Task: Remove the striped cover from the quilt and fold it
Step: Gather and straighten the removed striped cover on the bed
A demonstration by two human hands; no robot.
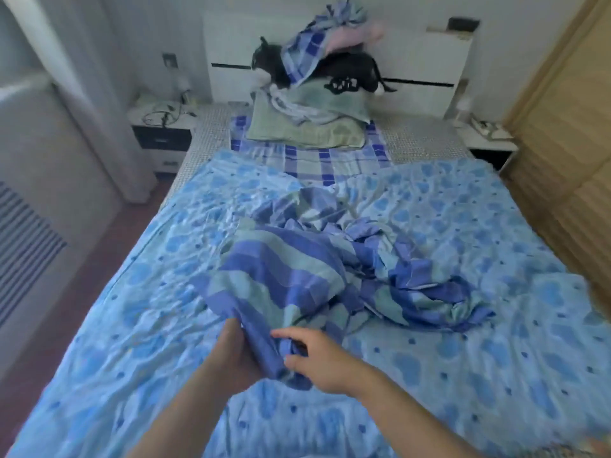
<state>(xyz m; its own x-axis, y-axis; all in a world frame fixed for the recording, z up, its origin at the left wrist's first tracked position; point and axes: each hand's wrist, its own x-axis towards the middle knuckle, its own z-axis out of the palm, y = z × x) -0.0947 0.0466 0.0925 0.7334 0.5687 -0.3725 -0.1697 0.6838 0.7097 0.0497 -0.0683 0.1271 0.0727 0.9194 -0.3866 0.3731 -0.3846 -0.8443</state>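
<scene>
The striped cover (317,272), in blue, purple and pale green bands, lies crumpled in a heap on the middle of the quilt (463,342), which is light blue with darker blue blotches and spreads over the bed. My left hand (236,353) grips the near end of the striped cover from the left, fingers hidden under the cloth. My right hand (317,360) pinches the same bunched end from the right, fingers curled into the fabric.
At the head of the bed a green pillow (307,127) carries a pile of clothes and checked cloth (310,51). A checked sheet (307,160) shows beyond the quilt. Nightstands (162,127) flank the bed, a wooden wardrobe (568,133) stands right, a curtain left.
</scene>
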